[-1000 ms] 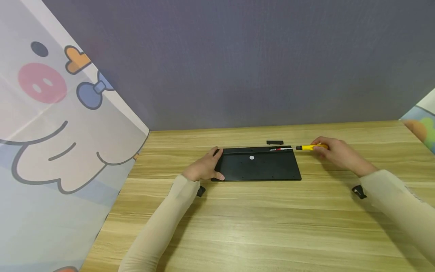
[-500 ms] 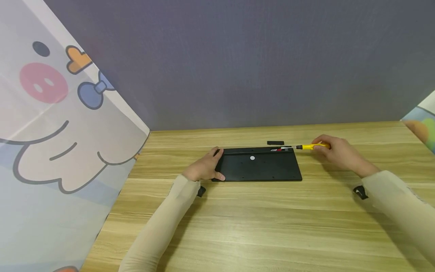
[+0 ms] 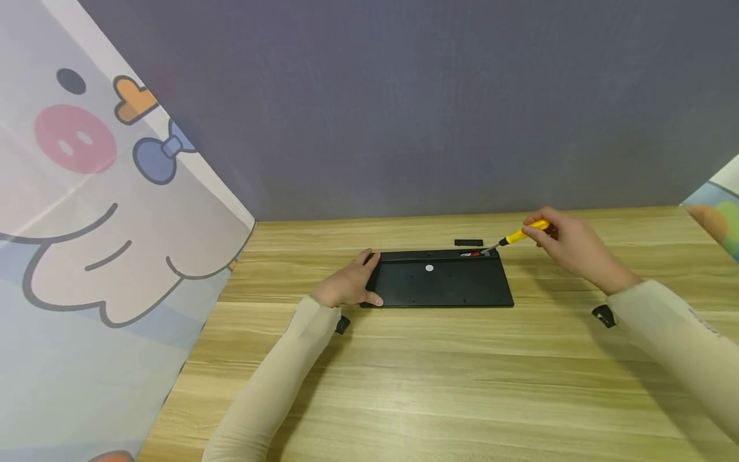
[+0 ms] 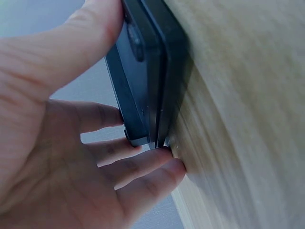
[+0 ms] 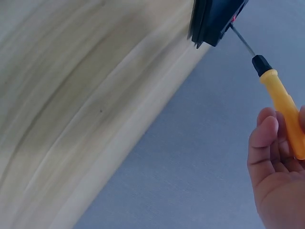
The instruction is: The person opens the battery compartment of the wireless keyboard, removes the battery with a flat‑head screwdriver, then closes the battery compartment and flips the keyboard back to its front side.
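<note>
A black keyboard [image 3: 441, 287] lies face down on the wooden table, with a round white sticker on its underside. My left hand [image 3: 348, 282] grips its left end, thumb at the near edge and fingers toward the far edge. Near the far right corner, a slot in the keyboard holds a red-and-white battery [image 3: 472, 254]. My right hand [image 3: 568, 244] pinches the yellow handle of a screwdriver [image 3: 522, 232], tilted down to the left, its tip in the slot by the battery's right end. In the right wrist view, the screwdriver shaft [image 5: 243, 40] meets the keyboard's edge.
A small black battery cover [image 3: 469, 242] lies on the table [image 3: 439, 378] just beyond the keyboard. A grey partition [image 3: 416, 109] rises behind the table. A cartoon-printed panel [image 3: 115, 256] borders the left side.
My right hand has lifted the screwdriver's handle, so it now slants more steeply, its tip still in the slot. The left hand and keyboard have stayed put.
</note>
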The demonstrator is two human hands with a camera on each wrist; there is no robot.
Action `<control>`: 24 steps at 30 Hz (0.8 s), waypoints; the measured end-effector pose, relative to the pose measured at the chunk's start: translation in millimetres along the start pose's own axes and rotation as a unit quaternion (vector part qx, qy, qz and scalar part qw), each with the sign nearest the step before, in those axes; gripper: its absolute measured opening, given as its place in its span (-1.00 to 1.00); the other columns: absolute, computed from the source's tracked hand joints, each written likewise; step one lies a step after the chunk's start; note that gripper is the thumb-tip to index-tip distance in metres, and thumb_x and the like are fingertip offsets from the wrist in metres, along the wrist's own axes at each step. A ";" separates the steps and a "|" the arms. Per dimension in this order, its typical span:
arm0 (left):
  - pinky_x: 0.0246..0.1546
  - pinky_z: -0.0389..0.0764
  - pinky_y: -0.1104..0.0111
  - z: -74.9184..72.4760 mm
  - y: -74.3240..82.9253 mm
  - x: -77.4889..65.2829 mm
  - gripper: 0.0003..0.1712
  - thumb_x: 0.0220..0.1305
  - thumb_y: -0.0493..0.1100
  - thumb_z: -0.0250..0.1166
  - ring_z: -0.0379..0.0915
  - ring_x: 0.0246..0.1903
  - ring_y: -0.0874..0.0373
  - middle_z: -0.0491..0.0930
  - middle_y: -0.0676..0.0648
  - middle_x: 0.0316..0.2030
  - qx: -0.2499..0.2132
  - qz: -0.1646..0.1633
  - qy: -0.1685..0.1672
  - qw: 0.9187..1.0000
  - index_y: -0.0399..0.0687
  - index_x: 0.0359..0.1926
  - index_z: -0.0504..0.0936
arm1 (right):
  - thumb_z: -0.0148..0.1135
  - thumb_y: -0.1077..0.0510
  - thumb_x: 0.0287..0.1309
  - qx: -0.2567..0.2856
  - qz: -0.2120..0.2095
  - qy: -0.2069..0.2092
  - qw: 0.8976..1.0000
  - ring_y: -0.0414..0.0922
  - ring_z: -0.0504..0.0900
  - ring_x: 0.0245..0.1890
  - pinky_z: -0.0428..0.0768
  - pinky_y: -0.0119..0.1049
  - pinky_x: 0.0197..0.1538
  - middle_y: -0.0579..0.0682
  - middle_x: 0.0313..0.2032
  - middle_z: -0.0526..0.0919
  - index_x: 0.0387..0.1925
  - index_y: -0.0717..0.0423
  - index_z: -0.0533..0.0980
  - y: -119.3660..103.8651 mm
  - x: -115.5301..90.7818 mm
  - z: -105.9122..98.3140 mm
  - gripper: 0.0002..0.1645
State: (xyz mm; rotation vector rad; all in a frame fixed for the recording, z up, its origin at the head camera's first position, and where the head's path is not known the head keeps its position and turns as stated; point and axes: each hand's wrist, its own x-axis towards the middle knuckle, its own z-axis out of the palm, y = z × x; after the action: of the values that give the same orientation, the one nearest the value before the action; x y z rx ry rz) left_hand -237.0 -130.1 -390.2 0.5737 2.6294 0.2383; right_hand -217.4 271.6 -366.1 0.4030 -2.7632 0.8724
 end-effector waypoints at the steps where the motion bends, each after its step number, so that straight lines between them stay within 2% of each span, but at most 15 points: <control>1: 0.15 0.33 0.19 0.2 0.0 0.2 0.24 0.03 0.19 0.34 -0.17 0.40 -0.03 -0.37 -0.10 0.47 0.000 -0.001 0.000 1.000 0.02 0.50 -0.28 | 0.07 -0.03 0.35 0.002 0.000 0.001 1.000 -0.11 0.36 -0.62 0.32 -0.32 -0.64 0.02 -0.47 0.54 -0.09 0.12 0.51 -0.6 0.0 0.0 -0.68; 8: 0.14 0.33 0.19 0.3 0.3 0.3 0.25 0.02 0.19 0.34 -0.16 0.40 -0.03 -0.36 -0.10 0.47 0.000 -0.003 0.001 1.000 0.03 0.50 -0.28 | 0.11 0.01 0.33 0.006 -0.005 0.008 1.000 -0.12 0.42 -0.59 0.34 -0.32 -0.63 0.04 -0.46 0.56 -0.10 0.13 0.53 -2.3 1.1 2.6 -0.72; 24: 0.15 0.33 0.20 0.5 -0.3 0.1 0.25 0.02 0.20 0.33 -0.17 0.40 -0.03 -0.36 -0.11 0.47 0.005 0.002 0.004 1.000 0.02 0.50 -0.28 | 0.05 -0.07 0.35 0.006 0.002 0.006 1.000 -0.10 0.36 -0.63 0.31 -0.30 -0.65 -0.01 -0.50 0.53 -0.09 0.10 0.51 -1.8 5.7 3.9 -0.65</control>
State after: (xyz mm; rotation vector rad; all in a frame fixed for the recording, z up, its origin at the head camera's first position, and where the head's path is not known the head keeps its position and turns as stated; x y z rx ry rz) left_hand -236.9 -130.2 -390.8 0.5834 2.6386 0.2306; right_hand -222.7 266.8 -366.7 0.3933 -2.7510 0.8897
